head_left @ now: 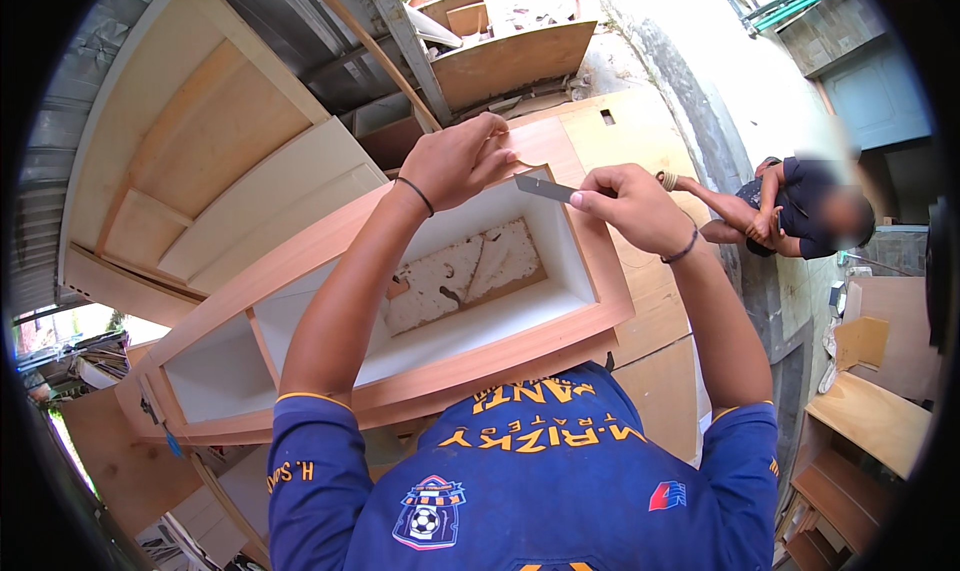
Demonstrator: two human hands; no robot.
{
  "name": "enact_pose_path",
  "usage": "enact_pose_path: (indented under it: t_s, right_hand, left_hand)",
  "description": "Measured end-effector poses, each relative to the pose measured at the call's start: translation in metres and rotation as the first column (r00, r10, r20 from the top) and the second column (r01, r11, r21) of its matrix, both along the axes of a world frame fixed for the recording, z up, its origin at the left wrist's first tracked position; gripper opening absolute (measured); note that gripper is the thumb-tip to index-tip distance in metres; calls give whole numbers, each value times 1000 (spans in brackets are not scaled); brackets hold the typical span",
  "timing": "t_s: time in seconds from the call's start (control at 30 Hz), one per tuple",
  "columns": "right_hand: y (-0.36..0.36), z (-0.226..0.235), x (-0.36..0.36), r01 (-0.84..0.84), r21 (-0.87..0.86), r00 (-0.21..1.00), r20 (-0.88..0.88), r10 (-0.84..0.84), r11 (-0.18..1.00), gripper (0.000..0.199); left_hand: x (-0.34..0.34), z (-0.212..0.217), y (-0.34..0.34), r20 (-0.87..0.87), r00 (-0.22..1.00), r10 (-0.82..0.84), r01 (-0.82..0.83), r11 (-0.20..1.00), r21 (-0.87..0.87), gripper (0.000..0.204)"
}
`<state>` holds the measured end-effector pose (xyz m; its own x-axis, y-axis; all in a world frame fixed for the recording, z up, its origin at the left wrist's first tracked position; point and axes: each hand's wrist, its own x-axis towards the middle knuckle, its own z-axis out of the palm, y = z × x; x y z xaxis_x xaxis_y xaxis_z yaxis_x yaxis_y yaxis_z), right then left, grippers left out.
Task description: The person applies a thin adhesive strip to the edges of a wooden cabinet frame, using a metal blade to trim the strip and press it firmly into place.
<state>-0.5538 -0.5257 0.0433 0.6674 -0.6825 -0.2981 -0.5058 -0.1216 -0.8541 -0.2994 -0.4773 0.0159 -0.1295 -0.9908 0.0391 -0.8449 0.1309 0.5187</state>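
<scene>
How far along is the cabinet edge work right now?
The cabinet frame looks assembled, white inside, with wood-look front edges. In hand: the left hand presses the far corner while the right hand holds a blade to it. How much edge remains cannot be told.

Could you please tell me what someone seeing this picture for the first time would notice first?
Most striking are the two hands at the far corner of a long open wooden cabinet lying on its back at centre: the left hand presses on the frame, the right hand holds a flat metal blade to the edge. At right, another person crouches by the wall.
</scene>
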Motion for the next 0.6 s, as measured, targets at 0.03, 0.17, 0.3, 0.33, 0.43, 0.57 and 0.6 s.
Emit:
enact_pose_path:
  t_s: [0.03, 0.17, 0.3, 0.33, 0.43, 0.57, 0.6]
  right_hand:
    - [-1, -1, 3, 4, 5, 1000, -10, -4, 1000, 28]
    - [-6, -6, 7, 59, 25, 998, -13, -59, 998, 26]
    - [-14, -4, 0, 110, 29, 993, -34, -109, 993, 24]
    - [-15, -5, -2, 125, 68, 992, -21, -124, 990, 24]
    - [-24, -22, -9, 125, 168, 990, 42, -134, 978, 22]
    - [-35, -26, -12, 144, 367, 989, -13, -150, 919, 19]
    - [-36, -27, -12, 141, 395, 988, -3, -152, 908, 18]
  left_hand:
    - [0, 0, 0, -15, 1000, 6, -6, 1000, -2, 34]
    - [0, -2, -1, -52, 999, 15, -14, 1000, 18, 37]
    - [2, -3, -3, -14, 1000, -3, 3, 1000, 0, 37]
    - [2, -4, -3, -10, 1000, -12, 11, 1000, -7, 37]
    - [2, -2, -3, 1, 999, -32, 32, 999, -8, 41]
    - [3, -4, -2, 27, 997, -66, 67, 997, -40, 53]
    - [3, -4, -2, 37, 996, -77, 78, 996, -43, 60]
